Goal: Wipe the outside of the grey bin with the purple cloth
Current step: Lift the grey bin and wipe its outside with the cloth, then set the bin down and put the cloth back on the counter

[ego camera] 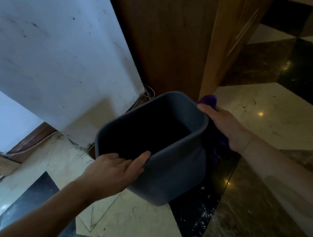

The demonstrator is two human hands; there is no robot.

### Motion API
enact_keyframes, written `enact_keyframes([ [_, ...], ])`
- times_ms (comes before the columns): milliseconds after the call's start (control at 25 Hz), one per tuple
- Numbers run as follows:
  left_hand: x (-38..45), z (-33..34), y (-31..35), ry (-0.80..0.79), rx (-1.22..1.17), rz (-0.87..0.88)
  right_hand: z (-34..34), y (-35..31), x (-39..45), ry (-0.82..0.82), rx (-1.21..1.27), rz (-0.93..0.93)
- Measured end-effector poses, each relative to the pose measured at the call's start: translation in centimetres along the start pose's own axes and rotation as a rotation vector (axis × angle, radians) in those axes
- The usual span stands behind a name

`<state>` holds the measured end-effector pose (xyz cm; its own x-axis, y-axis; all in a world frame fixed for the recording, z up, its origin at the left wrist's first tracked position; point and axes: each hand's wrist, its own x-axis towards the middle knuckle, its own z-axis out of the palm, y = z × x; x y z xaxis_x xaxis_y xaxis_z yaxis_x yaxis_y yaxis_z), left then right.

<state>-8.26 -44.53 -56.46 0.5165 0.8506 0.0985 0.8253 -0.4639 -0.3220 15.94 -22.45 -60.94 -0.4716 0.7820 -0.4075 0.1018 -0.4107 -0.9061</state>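
The grey bin (171,174) stands on the floor in the middle of the view, tilted towards me, its dark inside showing. My left hand (111,172) grips the near rim, fingers over the edge. My right hand (224,125) presses the purple cloth (209,99) against the bin's right outer wall. Part of the cloth sticks out above my fingers and more hangs below my palm beside the bin.
A scuffed white wall (54,62) rises behind the bin on the left. A brown wooden door (170,37) and its frame (226,35) stand right behind it. Thin cables (148,93) run along the skirting. Polished marble floor (270,115) spreads to the right.
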Motion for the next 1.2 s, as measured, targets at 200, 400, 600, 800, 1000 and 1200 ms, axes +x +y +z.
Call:
enact_keyframes([
  [200, -1.7, 1.0, -0.1, 0.045, 0.057, -0.034, 1.0, -1.0, 2.3, -0.031, -0.031, -0.089],
  [400, -1.8, 2.3, -0.3, -0.019, 0.085, -0.098, 2.1, -1.3, 4.6, -0.054, -0.191, -0.181],
  [600, -2.7, 3.4, 0.5, 0.008, -0.009, -0.406, 2.9, -0.7, 4.8, -0.016, -0.232, -0.275],
  [800, -3.6, 4.3, 0.9, 0.039, -0.061, -0.663, 3.2, -0.5, 4.1, 0.034, -0.255, -0.306],
  [1000, -1.9, 2.3, 1.3, 0.069, -0.090, -0.748, 3.0, -2.7, 1.6, 0.205, -0.345, -0.340],
  [1200, 7.1, -7.9, 0.3, 0.153, -0.281, -0.756, 6.0, -11.8, -5.7, 0.107, -0.179, -0.364],
])
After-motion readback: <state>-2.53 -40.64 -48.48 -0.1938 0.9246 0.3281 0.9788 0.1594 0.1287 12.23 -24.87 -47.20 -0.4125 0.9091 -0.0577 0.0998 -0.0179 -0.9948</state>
